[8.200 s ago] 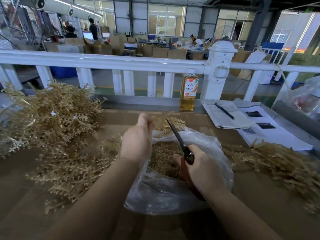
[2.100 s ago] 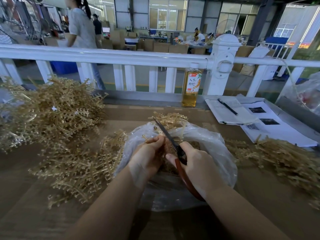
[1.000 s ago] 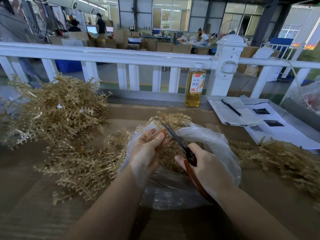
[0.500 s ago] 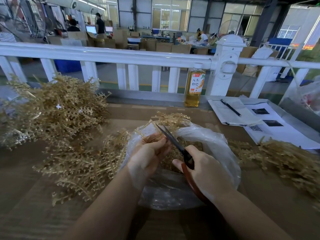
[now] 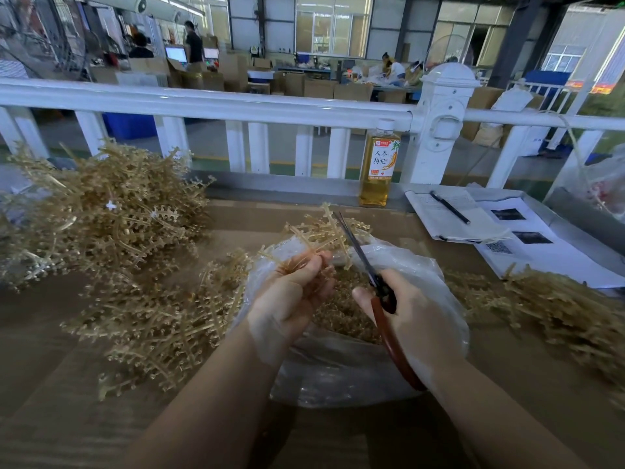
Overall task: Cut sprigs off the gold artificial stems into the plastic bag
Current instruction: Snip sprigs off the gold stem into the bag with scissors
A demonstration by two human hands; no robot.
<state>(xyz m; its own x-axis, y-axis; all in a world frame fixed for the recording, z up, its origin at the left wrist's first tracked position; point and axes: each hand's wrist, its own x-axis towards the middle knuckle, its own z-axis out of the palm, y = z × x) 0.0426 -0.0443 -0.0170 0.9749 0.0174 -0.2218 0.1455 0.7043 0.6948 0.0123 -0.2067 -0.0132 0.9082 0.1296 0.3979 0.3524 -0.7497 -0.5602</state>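
Note:
My left hand [image 5: 291, 296] pinches a gold stem [image 5: 316, 233] whose branches fan out above the far rim of the clear plastic bag [image 5: 341, 363]. My right hand [image 5: 416, 319] grips red-handled scissors [image 5: 363, 262]; the blades point up and away, their tips beside the stem's branches. The bag lies open on the table in front of me, and cut gold sprigs [image 5: 341, 309] fill its bottom between my hands.
A big heap of gold stems [image 5: 101, 214] lies at the left, more [image 5: 162, 319] just left of the bag, and another pile [image 5: 558, 306] at the right. A tea bottle [image 5: 378, 167] stands by the white railing [image 5: 236, 106]. Papers and a pen [image 5: 449, 208] lie at the back right.
My left hand has raised the stem so its branches stand higher above the bag. The scissors have tilted up, their blades now beside those branches.

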